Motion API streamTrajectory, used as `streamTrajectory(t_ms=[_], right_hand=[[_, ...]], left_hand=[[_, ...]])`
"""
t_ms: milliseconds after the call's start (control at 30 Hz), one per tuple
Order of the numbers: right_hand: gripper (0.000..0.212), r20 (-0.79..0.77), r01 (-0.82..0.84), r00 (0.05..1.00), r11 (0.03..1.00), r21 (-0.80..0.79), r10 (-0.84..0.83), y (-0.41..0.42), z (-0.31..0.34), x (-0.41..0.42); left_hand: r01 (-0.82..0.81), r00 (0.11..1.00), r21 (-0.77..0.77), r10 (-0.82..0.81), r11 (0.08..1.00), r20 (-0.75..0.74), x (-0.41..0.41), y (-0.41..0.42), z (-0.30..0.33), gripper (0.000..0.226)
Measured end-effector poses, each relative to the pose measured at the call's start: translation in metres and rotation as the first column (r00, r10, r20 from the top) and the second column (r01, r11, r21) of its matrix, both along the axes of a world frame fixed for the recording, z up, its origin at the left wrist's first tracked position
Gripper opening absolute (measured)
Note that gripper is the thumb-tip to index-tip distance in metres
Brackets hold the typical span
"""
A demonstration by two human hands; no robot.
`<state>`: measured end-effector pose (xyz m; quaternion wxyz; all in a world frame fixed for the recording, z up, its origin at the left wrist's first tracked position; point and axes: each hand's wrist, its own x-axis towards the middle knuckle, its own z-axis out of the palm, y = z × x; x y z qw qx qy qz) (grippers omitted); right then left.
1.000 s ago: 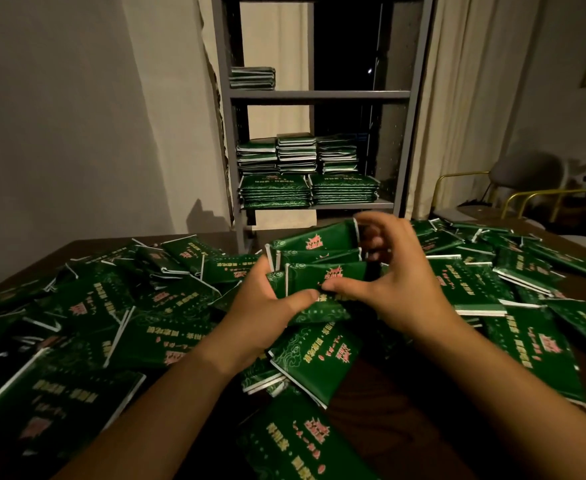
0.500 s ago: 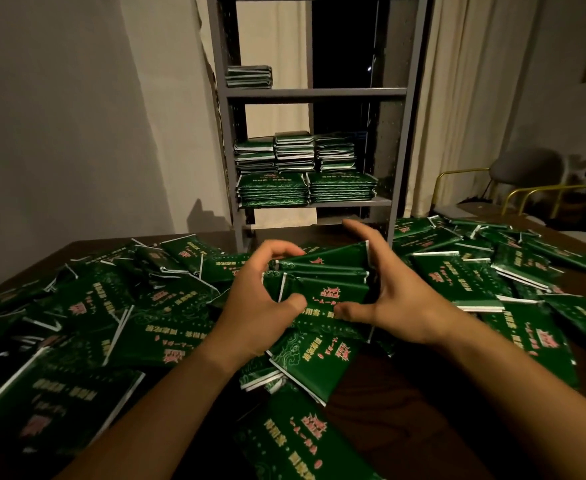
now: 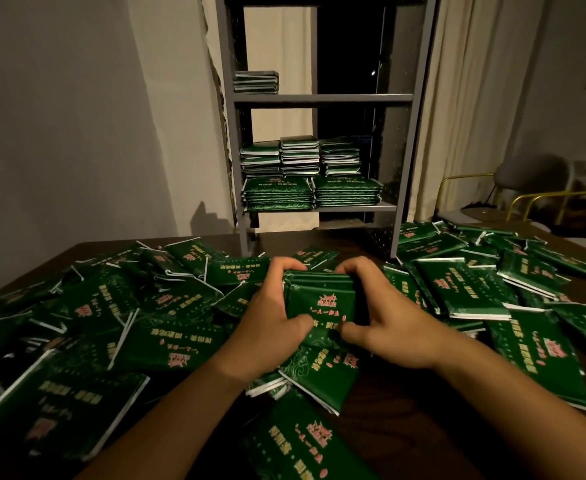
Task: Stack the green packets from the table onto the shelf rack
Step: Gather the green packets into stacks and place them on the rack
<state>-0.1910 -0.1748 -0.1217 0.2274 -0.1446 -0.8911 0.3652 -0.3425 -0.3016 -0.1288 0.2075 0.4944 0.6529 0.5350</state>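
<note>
Across the half second before, the splayed bundle had been squared into a tight bunch of green packets (image 3: 319,299) at frame centre, ready to carry. The left hand (image 3: 271,320) curled round its left edge, the right hand (image 3: 385,327) round its right. Loose packets (image 3: 167,327) covered the table (image 3: 406,403). Behind, the shelf rack (image 3: 322,98) held one small stack on its upper shelf and five stacks (image 3: 305,174) on its lower.

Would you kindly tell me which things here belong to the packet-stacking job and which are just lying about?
Part of the job:
- bundle of green packets, gripped by left hand and right hand
- loose green packets on the table
- shelf rack with stacked packets

Just there:
- chairs
- curtain
</note>
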Motion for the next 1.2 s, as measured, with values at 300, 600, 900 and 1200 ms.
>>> streamTrajectory(t_ms=[300,600,900,1200], right_hand=[[0.053,-0.284,-0.020,0.947,0.856,-0.517,-0.150,0.005,0.013,0.002],[0.023,-0.285,-0.030,0.926,0.709,-0.705,-0.245,0.000,0.052,0.003],[0.066,-0.247,0.141,0.900,0.776,-0.615,-0.360,0.011,0.091,-0.013],[0.068,-0.380,0.402,0.906,0.672,0.622,-0.190,0.016,0.095,-0.022]], left_hand=[[-0.139,0.971,0.108,0.114,0.984,0.209,-0.004,0.002,0.010,0.070],[-0.149,0.926,0.069,0.115,0.986,0.359,0.008,0.015,0.051,0.088],[-0.212,0.936,0.063,0.185,0.975,0.300,-0.018,0.041,0.076,0.120],[-0.273,0.830,0.030,0.220,0.962,0.513,-0.049,0.052,0.113,0.067]])
